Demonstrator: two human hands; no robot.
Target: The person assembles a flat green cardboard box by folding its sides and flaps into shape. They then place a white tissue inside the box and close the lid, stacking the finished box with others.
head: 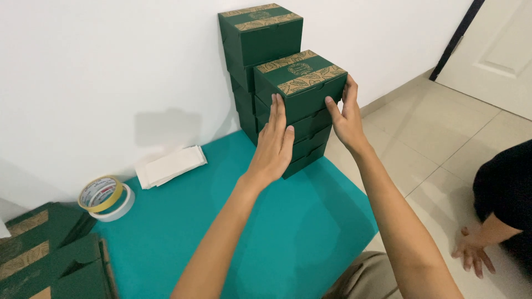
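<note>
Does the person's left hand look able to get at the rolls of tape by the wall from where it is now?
Probably yes. The left hand rests on the front stack of green boxes, and only bare teal mat lies between it and the tape rolls. Nothing blocks that path.

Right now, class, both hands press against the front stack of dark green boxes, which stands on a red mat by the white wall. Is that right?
Not quite: the mat is teal, not red. The head view shows the left hand and the right hand flat against the front stack of dark green boxes, which stands on that mat by the white wall.
</note>
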